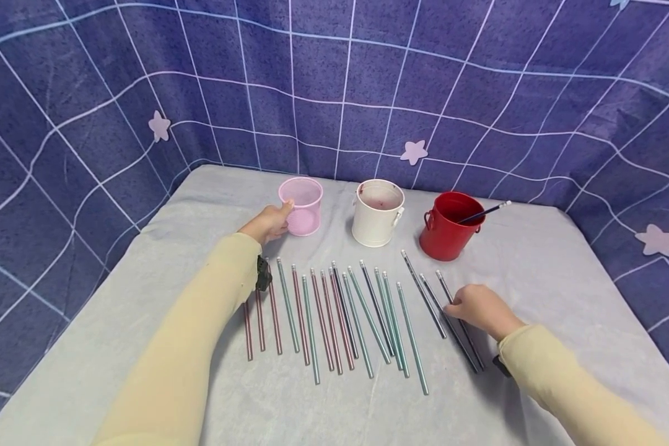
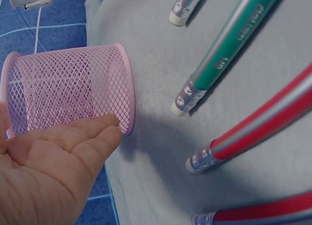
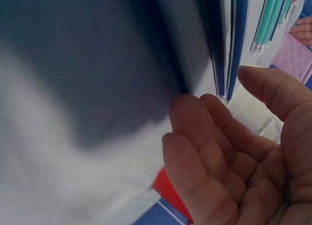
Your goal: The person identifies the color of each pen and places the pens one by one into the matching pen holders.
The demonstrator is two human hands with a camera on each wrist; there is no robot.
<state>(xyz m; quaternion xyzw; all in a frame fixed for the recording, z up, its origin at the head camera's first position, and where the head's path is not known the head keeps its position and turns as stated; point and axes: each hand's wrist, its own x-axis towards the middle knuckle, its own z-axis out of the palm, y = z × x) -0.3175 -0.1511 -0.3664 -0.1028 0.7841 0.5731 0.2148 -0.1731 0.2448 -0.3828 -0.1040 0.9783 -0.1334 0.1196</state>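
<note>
My left hand (image 1: pixel 270 223) holds the pink mesh cup (image 1: pixel 303 218) at its left side, thumb at the rim and fingers along the outer wall. In the left wrist view, the fingers lie nearly straight against the mesh. On the right, my right hand (image 1: pixel 479 308) hovers over dark pencils (image 1: pixel 461 337) lying on the cloth. The right wrist view shows its thumb apart from its bent fingers, with a dark pencil (image 3: pixel 168 54) close by the fingertips; contact is unclear. One dark pencil (image 1: pixel 482 213) leans in the red bucket (image 1: pixel 447 238).
A white bucket (image 1: pixel 372 223) stands between the pink cup and the red bucket. Several red pencils (image 1: pixel 274 319) and green pencils (image 1: pixel 412 341), with a few dark ones among them, lie in a row on the grey cloth (image 1: pixel 323 412). A blue patterned curtain (image 1: pixel 334 80) hangs behind.
</note>
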